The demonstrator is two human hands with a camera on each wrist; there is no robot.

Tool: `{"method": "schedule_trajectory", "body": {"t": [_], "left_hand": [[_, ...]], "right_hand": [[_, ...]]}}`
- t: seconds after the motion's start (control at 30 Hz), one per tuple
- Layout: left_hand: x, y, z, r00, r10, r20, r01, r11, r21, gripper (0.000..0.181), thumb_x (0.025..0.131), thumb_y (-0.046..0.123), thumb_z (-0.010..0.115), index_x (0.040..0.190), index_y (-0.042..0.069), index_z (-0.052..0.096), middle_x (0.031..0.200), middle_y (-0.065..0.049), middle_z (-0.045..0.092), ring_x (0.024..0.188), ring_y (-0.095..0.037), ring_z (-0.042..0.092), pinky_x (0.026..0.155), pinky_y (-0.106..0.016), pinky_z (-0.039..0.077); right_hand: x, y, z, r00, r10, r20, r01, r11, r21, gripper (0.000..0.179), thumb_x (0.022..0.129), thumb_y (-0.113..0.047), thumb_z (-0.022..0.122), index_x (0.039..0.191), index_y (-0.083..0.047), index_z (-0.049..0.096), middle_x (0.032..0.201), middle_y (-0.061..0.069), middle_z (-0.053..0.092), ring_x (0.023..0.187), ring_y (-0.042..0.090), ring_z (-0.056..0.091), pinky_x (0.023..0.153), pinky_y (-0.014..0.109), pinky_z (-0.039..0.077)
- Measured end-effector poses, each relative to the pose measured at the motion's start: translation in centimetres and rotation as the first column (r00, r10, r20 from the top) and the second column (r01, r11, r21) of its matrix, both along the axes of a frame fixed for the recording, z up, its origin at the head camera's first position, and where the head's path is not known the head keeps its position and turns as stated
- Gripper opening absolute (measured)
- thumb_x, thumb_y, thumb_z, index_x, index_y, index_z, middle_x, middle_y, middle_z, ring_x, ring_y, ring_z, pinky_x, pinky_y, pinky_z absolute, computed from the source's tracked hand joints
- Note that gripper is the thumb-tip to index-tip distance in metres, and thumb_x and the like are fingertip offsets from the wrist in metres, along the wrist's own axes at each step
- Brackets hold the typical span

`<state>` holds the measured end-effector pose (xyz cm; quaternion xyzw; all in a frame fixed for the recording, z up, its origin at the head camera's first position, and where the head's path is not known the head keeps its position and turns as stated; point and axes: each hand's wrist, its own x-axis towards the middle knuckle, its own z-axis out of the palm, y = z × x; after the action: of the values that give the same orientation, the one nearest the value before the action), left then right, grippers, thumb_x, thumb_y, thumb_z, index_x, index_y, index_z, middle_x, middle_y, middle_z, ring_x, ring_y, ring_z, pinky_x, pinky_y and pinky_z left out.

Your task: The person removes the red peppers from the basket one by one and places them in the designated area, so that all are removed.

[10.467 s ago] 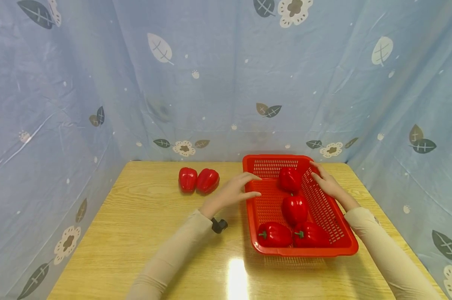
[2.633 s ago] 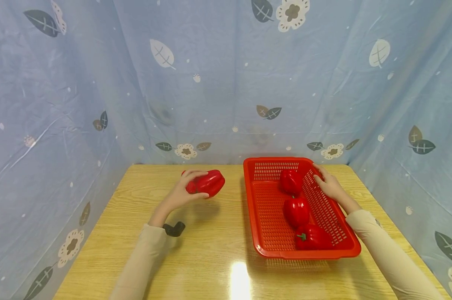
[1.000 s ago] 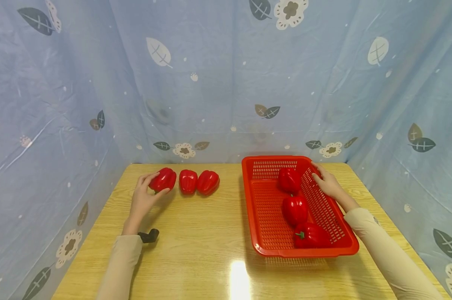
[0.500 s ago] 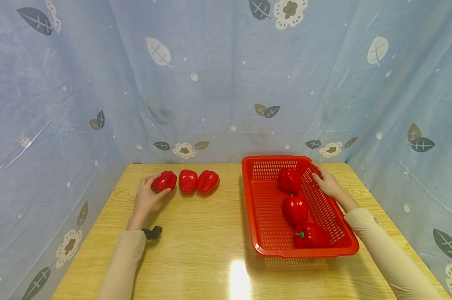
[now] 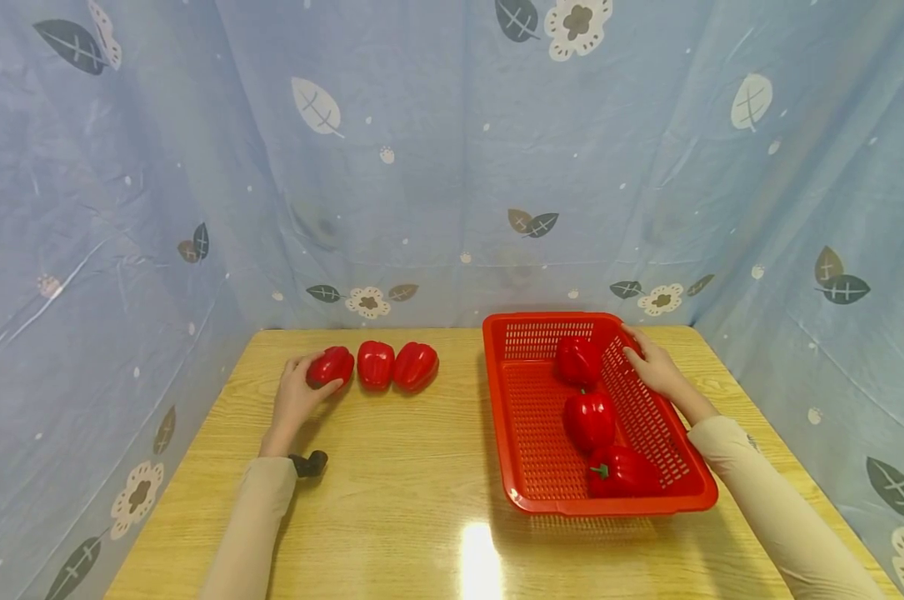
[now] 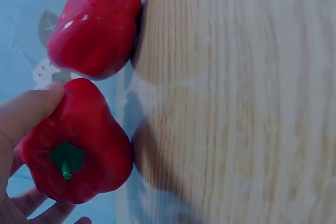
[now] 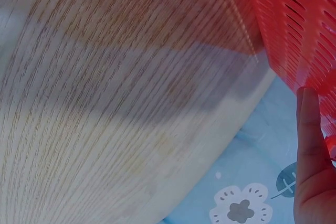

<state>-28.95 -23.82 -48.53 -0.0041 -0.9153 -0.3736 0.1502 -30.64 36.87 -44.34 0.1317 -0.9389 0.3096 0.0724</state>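
I judge red pepper [image 5: 333, 367] held by sides, stem [image 6: 66, 168] free, to line up with two peppers [image 5: 376, 365] just right of grip. Left hand [image 5: 296, 396] curls round it, thumb and fingers spread to its girth. Right hand [image 5: 660, 372], fingers partly hidden, seems to pinch wall of red basket [image 5: 609, 505], likely steadying it; three peppers [image 5: 590, 419] inside, left of that grip.

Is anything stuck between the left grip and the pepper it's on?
No, nothing visible. The left grip touches that pepper directly. The middle pepper sits beside it, on the person's right, not in between.
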Motion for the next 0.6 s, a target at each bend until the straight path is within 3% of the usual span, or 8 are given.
{"method": "schedule_trajectory", "body": {"t": [0.2,0.43,0.6], "left_hand": [[-0.08,-0.08,-0.03,1.0,-0.005,0.001,0.005,1.0,-0.006,0.066,0.08,0.03,0.073,0.134,0.007,0.044,0.129,-0.02,0.039,0.119,-0.039,0.039,0.097,-0.059,0.036],[-0.17,-0.13,-0.33,1.0,-0.005,-0.003,0.005,1.0,-0.028,0.068,0.08,0.031,0.072,0.135,0.005,0.042,0.131,-0.021,0.039,0.12,-0.039,0.038,0.097,-0.059,0.036],[-0.25,-0.11,-0.3,1.0,-0.004,-0.001,0.004,0.999,-0.036,0.068,0.08,0.033,0.072,0.135,0.007,0.042,0.131,-0.02,0.039,0.12,-0.039,0.038,0.097,-0.059,0.036]], "right_hand": [[0.3,-0.15,-0.06,1.0,0.005,-0.019,-0.006,1.0,-0.015,0.05,0.101,-0.019,0.037,0.143,0.003,0.023,0.136,0.037,0.033,0.117,0.054,0.039,0.095,0.064,0.03],[0.3,0.26,-0.48,0.995,0.059,-0.08,-0.063,0.997,-0.053,0.055,0.099,-0.035,0.037,0.146,-0.009,0.025,0.137,0.034,0.035,0.113,0.053,0.04,0.093,0.061,0.033],[0.21,0.09,-0.27,0.999,0.03,-0.04,-0.032,0.998,-0.05,0.052,0.1,-0.025,0.037,0.144,-0.001,0.024,0.137,0.036,0.033,0.116,0.054,0.039,0.094,0.065,0.03]]}}
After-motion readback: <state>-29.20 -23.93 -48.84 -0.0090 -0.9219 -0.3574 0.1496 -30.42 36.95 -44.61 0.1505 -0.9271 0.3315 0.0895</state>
